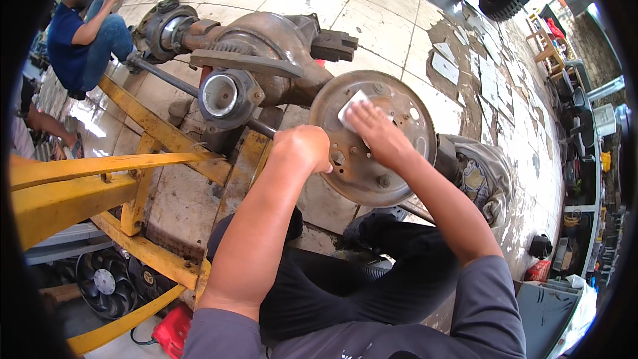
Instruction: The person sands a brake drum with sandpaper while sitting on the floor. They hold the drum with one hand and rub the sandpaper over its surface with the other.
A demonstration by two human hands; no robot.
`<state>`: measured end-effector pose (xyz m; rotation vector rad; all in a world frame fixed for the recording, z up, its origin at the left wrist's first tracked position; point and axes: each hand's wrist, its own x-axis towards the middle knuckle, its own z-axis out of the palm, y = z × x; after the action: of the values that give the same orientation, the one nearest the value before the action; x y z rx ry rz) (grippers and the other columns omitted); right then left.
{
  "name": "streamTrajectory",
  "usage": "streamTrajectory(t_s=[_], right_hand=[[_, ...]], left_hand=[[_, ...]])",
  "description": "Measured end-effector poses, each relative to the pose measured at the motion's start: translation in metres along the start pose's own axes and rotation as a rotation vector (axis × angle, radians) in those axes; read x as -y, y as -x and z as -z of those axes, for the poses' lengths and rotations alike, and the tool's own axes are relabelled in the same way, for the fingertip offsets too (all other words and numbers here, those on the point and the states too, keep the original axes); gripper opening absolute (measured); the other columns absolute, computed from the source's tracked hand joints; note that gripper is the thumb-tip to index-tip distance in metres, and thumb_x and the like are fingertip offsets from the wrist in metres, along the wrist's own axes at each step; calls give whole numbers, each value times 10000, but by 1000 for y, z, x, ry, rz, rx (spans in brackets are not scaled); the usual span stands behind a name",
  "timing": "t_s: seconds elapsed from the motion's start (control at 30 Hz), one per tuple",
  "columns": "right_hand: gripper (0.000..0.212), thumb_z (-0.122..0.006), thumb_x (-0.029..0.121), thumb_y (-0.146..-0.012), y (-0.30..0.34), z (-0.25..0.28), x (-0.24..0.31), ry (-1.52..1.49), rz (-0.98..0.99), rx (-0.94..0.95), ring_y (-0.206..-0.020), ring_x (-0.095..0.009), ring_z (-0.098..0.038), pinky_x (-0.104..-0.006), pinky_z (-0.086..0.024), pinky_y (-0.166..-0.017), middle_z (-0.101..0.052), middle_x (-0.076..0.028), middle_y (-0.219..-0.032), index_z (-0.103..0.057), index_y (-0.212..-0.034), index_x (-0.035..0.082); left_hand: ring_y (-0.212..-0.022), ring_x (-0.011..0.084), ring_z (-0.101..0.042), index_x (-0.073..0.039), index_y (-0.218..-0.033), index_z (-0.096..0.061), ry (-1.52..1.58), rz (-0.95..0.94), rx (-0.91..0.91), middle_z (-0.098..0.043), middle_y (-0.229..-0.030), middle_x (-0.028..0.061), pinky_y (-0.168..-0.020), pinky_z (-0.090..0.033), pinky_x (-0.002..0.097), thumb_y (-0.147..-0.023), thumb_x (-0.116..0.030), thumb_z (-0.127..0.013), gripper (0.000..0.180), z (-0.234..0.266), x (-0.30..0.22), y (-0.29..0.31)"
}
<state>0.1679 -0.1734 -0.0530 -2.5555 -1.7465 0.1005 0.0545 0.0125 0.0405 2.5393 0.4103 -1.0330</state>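
Note:
A rusty round brake backing plate (319, 116) with several holes stands tilted before me, on the end of an axle housing (266, 30). My left hand (302, 146) is closed at the plate's left rim, its thumb side against the face; most of its fingers are hidden. With fingers stretched out, my right hand (379, 129) presses a small white pad (352, 108) flat on the plate's upper middle. Whether the pad is cloth or abrasive paper I cannot tell. A long steel rod (163, 74) runs to beside my left hand, through or behind a round hub (222, 96).
A yellow steel frame (80, 206) fills the left side. Below it lie a black fan (105, 282) and a red object (174, 329). A person (90, 33) crouches at the upper left. Grey cloth (488, 173) hangs right of the plate. Broken tiles (445, 66) lie beyond.

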Motion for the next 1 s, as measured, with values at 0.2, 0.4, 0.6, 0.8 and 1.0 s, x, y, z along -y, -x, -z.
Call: streamTrajectory(t_s=[0.2, 0.4, 0.6, 0.8, 1.0], right_hand=[[616, -456, -29, -890, -1, 2, -13, 7, -34, -12, -1493, -290, -275, -434, -254, -1218, -349, -128, -1584, -396, -1493, 80], [618, -460, -35, -888, -2, 3, -9, -30, 24, -7, -1483, -302, -293, -425, -257, -1214, -359, -136, -1576, -399, -1492, 79], [630, -483, -38, -874, 4, 1, 2, -68, 19, -3, -1479, -308, -298, -429, -266, -1211, -352, -141, -1579, -405, -1488, 80], [615, -488, -32, -877, 6, 1, 3, -29, -46, -11, -1475, -313, -304, -440, -269, -1211, -361, -139, -1573, -419, -1478, 81], [613, -515, -24, -878, 5, 0, -9, 12, -96, -37, -1468, -316, -319, -439, -281, -1207, -378, -146, -1562, -432, -1473, 99]], left_hand=[[-1141, 323, -644, -12, -1160, -697, 10, 38, 36, -683, -1209, 157, -977, -517, 417, -809, -394, -797, 529, 5, -1, 2], [-1130, 323, -648, -7, -1147, -700, -1, 42, 6, -684, -1203, 161, -969, -521, 416, -806, -392, -799, 523, 2, 0, 2], [-1125, 327, -648, -9, -1145, -704, 28, 30, 42, -685, -1189, 175, -969, -519, 410, -798, -391, -801, 524, 6, -2, 3], [-1125, 330, -647, -4, -1134, -708, -28, 8, 14, -684, -1185, 183, -972, -514, 414, -797, -393, -800, 523, 0, 0, -3], [-1112, 333, -652, 0, -1130, -709, -6, -1, 11, -688, -1173, 189, -970, -513, 416, -799, -393, -798, 521, -1, 1, -5]])
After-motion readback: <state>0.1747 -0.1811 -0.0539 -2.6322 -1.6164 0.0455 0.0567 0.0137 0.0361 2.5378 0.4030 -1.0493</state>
